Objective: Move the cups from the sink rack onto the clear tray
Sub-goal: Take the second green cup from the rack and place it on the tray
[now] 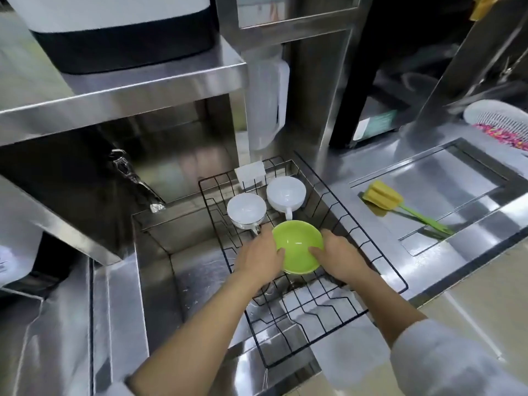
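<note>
A black wire rack (pixel 368 247) lies across the steel sink (pixel 160 261). A green cup (pixel 297 244) sits in the rack's middle. My left hand (pixel 258 260) grips its left side and my right hand (pixel 340 258) grips its right side, thumbs over the rim. Behind it stand two white cups with handles: one on the left (pixel 246 208) and one on the right (pixel 285 192). A small clear container (pixel 251 172) is at the rack's far edge. The clear tray is not in view.
A tap (pixel 134 178) juts out under the steel shelf (pixel 120 92) on the left. A clear pitcher (pixel 265 104) hangs behind the rack. On the right counter lie a yellow sponge brush with a green handle (pixel 383 195) and a white basket (pixel 500 118).
</note>
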